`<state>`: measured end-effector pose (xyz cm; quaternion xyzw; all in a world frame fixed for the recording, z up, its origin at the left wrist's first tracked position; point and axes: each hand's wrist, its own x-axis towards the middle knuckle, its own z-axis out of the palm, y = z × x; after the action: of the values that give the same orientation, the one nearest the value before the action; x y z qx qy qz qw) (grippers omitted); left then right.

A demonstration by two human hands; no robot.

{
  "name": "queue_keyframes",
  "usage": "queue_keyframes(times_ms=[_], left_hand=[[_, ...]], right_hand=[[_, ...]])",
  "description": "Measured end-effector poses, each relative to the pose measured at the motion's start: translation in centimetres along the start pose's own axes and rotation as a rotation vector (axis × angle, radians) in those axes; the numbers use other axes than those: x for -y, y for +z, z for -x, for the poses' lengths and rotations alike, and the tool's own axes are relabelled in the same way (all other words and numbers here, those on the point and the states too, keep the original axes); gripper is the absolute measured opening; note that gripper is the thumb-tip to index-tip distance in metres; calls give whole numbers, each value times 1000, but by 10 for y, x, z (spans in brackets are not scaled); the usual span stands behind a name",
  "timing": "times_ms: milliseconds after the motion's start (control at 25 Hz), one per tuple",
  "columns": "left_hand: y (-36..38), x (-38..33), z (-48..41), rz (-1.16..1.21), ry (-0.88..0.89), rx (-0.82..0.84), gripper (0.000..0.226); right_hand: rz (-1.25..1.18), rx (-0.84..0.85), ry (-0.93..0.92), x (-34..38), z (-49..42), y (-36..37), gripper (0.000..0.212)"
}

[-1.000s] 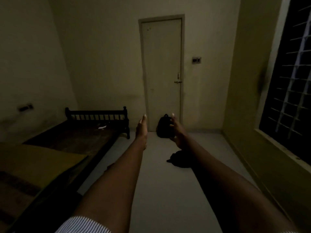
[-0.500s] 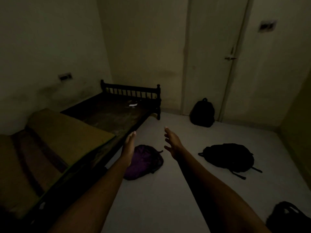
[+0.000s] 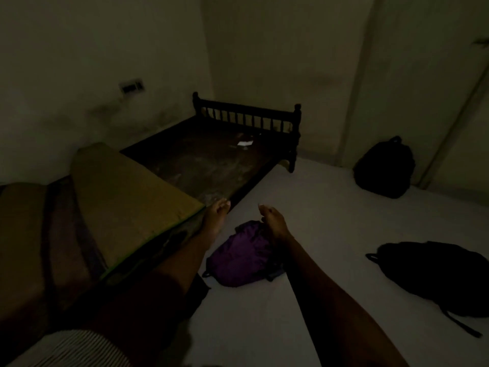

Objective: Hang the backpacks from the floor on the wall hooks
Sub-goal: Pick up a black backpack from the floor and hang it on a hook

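Nothing hung yet, I'd say: three bags on the floor [image 3: 304, 300] and no hooks in view. Both hands are out over the purple backpack [image 3: 242, 256], left hand [image 3: 215, 217] and right hand [image 3: 272, 221] loose-fingered, gripping nothing. One black backpack [image 3: 385, 168] leans by the door [image 3: 412, 83], another black backpack [image 3: 439, 279] lies flat to the right. The wooden bed frame [image 3: 211, 160] crowds the purple bag's left side.
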<state>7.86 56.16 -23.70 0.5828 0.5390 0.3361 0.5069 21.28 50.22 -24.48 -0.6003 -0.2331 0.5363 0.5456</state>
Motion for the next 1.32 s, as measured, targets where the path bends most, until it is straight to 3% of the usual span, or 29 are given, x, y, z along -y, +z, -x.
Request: queue_keyframes(times_ms=[120, 200, 400, 600, 720, 880, 1000, 1040, 1120, 1240, 1320], left_hand=[[3, 27, -57, -48, -24, 12, 45], [0, 61, -95, -100, -46, 27, 46], [-16, 197, -172, -177, -93, 91, 45], [-27, 407, -246, -299, -20, 186, 28], [-29, 552, -292, -462, 128, 187, 38], [-21, 693, -341, -600, 149, 307, 58], [-24, 759, -362, -849, 206, 346, 86], [-27, 775, -362, -920, 235, 340, 89], [-31, 797, -364, -984, 262, 355, 95], [-31, 793, -358, -984, 220, 489, 90], [-26, 798, -353, -939, 244, 452, 88]], right_hand=[[42, 22, 32, -15, -62, 9, 45], [206, 50, 18, -40, -105, 19, 44], [536, 21, -68, -173, -198, 50, 41], [818, -56, -140, -377, -310, 87, 37], [1022, 8, -115, -496, -388, 104, 59], [1343, 108, -160, -606, -474, 117, 72], [1684, 49, -208, -651, -503, 116, 77], [1723, -9, -308, -662, -506, 113, 76], [1805, -56, -400, -668, -510, 115, 58], [1703, -28, -371, -665, -508, 117, 52], [1686, 3, -377, -670, -494, 117, 50]])
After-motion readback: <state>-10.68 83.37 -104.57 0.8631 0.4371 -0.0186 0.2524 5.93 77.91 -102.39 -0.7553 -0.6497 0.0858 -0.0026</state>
